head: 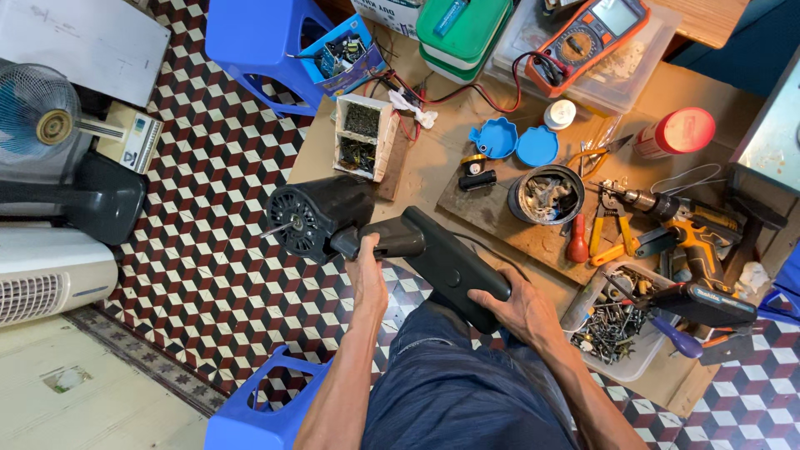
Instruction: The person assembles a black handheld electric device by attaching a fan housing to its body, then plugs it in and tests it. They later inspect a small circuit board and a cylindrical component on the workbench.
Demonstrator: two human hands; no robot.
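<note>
I hold a black fan motor unit [321, 215] with its neck and black base piece [454, 267] over my lap. Its bare shaft points left. My left hand [367, 271] grips the neck just behind the motor housing. My right hand [517, 304] clasps the lower end of the black base piece. Both hands are closed on the same assembly, above the patterned tile floor [208, 192].
A low wooden board [433, 158] carries a multimeter [587, 37], a green box [462, 29], blue lids [512, 142], a tin of parts [546, 196], pliers [612, 229], a cordless drill [683, 229] and a tray of screws [612, 329]. Blue stools [258, 37] and a standing fan [42, 117] stand left.
</note>
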